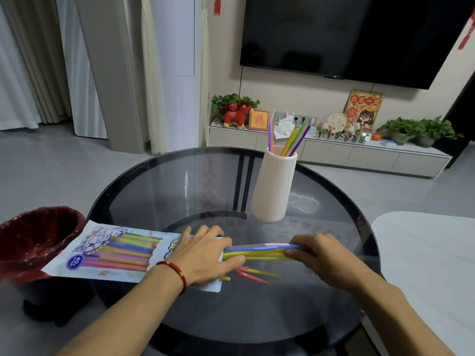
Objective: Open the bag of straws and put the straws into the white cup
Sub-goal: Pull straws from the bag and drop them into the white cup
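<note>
1. Lying flat on the round glass table (pixel 154 181), the bag of straws (pixel 115 250) has its open end toward the right and its far end hanging over the table's left edge, above a red-lined bin (pixel 36 235).
2. A bundle of straws (pixel 257 251) sticks out of the open end; a few loose straws (pixel 253 274) lie just below it, blurred.
3. The left hand (pixel 205 253), with a red bracelet (pixel 174 271) at the wrist, presses palm-down on the bag's open end, fingers spread.
4. The right hand (pixel 316 255) is closed around the bundle's right end, pinching it between thumb and fingers.
5. The white cup (pixel 273 186), tall and ribbed, stands beyond the hands and already holds several straws (pixel 290 140).
6. A dark television (pixel 347 34) hangs on the wall behind.
</note>
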